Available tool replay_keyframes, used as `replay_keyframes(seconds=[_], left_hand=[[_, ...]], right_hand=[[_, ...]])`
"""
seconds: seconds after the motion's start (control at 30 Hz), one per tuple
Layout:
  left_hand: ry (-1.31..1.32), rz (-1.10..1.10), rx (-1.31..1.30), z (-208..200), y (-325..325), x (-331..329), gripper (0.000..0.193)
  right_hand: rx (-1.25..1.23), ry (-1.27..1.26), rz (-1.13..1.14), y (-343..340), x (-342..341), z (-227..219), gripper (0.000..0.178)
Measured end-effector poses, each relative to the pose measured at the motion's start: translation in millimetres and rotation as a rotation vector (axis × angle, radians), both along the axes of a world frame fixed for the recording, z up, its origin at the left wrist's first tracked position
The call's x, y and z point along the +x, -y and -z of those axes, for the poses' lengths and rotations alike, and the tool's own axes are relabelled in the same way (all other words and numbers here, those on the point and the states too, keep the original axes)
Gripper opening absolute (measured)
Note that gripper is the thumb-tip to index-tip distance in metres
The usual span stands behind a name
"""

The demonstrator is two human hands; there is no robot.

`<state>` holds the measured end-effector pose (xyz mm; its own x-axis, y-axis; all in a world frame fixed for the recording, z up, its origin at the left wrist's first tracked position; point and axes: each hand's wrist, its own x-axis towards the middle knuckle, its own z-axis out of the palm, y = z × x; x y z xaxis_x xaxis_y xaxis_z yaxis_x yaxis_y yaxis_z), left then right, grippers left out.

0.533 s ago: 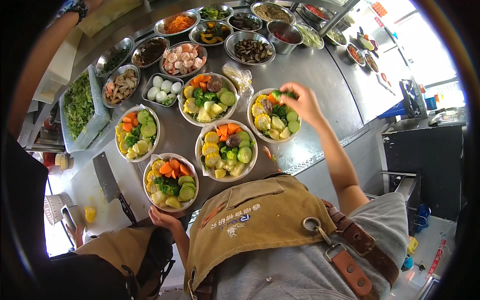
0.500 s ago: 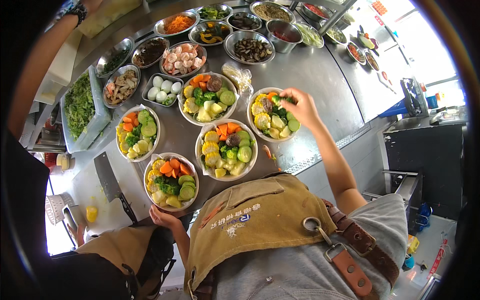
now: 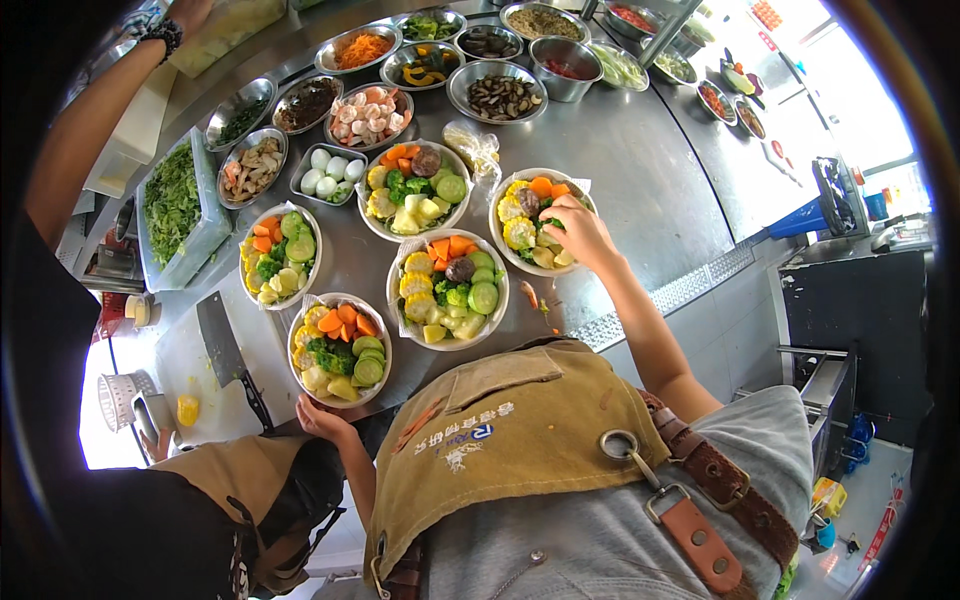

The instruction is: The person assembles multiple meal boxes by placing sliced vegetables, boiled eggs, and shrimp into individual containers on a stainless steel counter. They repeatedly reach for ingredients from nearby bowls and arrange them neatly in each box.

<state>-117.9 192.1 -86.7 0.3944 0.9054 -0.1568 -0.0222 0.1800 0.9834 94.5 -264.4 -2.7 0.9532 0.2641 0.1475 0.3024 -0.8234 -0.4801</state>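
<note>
My right hand (image 3: 580, 232) reaches over the bowl at the right (image 3: 497, 222), its fingers closed on a broccoli floret (image 3: 548, 222) at the food's surface. Around it lie corn rounds (image 3: 518, 233), carrot chunks (image 3: 541, 187) and a dark brown mushroom (image 3: 528, 201). My left hand (image 3: 326, 420) is low beside the front bowl (image 3: 390, 372), fingers loosely curled near its rim; it seems to hold nothing, and whether it touches the bowl is unclear. Three more bowls of vegetables, the center bowl (image 3: 503, 312), back bowl (image 3: 364, 212) and left bowl (image 3: 318, 265), stand nearby.
Steel bowls of ingredients line the back, including shrimp (image 3: 370, 117), sliced mushrooms (image 3: 498, 98) and peeled eggs (image 3: 325, 175). A plastic bag (image 3: 474, 148) lies behind the bowls. At left are a lettuce tub (image 3: 215, 222), a cleaver (image 3: 222, 340) and a co-worker's arm (image 3: 95, 130).
My right hand has moved down and slightly left, bringing the broccoli floret from above the right bowl to the food in it. My left hand stays by the front bowl.
</note>
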Motion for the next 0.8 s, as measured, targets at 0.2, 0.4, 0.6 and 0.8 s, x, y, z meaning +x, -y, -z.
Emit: replay_keyframes(seconds=[0.2, 0.4, 0.6, 0.8], left_hand=[[-0.036, 0.025, -0.011, -1, -1, -2, 0.021], [-0.008, 0.007, -0.001, -4, 1, 2, 0.022], [-0.009, 0.016, 0.001, -5, 3, 2, 0.023], [-0.001, 0.025, 0.024, -4, 3, 1, 0.023]], right_hand=[[0.305, -0.166, 0.161, 12, 0, -12, 0.028], [0.383, -0.038, 0.161, 9, -8, -1, 0.029], [0.296, -0.124, 0.286, 4, -19, 4, 0.027], [-0.087, 0.122, 0.229, 4, -23, 2, 0.016]])
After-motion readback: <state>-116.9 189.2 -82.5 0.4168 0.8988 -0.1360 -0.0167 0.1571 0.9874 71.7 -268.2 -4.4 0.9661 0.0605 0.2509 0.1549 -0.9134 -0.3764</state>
